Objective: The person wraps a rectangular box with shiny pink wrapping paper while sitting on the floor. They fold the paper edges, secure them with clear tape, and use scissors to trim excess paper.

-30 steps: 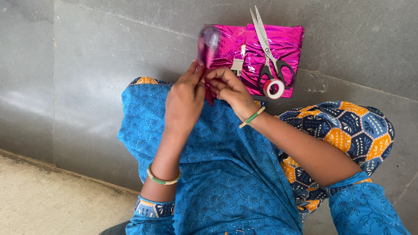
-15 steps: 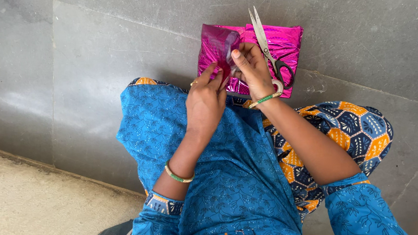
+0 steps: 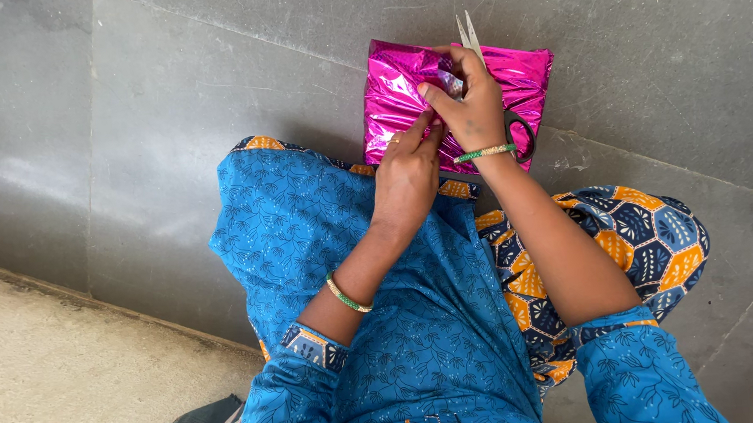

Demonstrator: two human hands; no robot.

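Pink foil-wrapped parcel (image 3: pixel 403 93) on the floor (image 3: pixel 163 121): my left hand (image 3: pixel 405 178) and right hand (image 3: pixel 471 105) pinch its wrapping, scissors (image 3: pixel 473 38) lying beside my knuckles.

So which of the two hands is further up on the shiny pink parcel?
The right hand: it rests on the parcel by the scissors; the left hand only reaches its near edge.

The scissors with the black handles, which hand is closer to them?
Right. The right hand lies over the silver scissors with black handles, covering most of them. The left hand sits apart, at the shiny pink wrapped parcel's near edge.
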